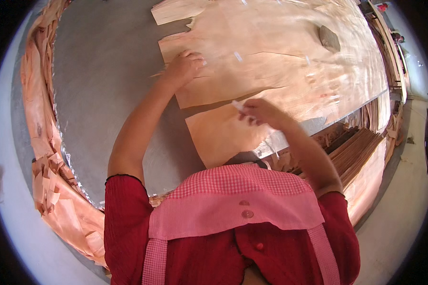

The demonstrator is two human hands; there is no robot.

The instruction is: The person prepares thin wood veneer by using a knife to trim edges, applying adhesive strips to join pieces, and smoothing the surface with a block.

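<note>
Thin, pale wood veneer sheets (280, 38) lie on a grey tabletop (100, 85), with ragged splits along their left edges. My left hand (184, 67) rests on the veneer near its left edge, fingers slightly bent and holding nothing. Beside its fingertips is a small white piece of tape (204, 62). Slightly blurred, my right hand (261, 114) pinches a short white strip of tape (238, 105) above a separate veneer piece (223, 135). A long, narrow gap runs between that piece and the sheet above it.
A grey stone-like block (329, 39) sits on the veneer at the far right. More tape pieces (238, 57) dot the sheets. Stacked veneer (354, 154) stands below the table's right edge. Crumpled veneer scraps (57, 190) line the left side.
</note>
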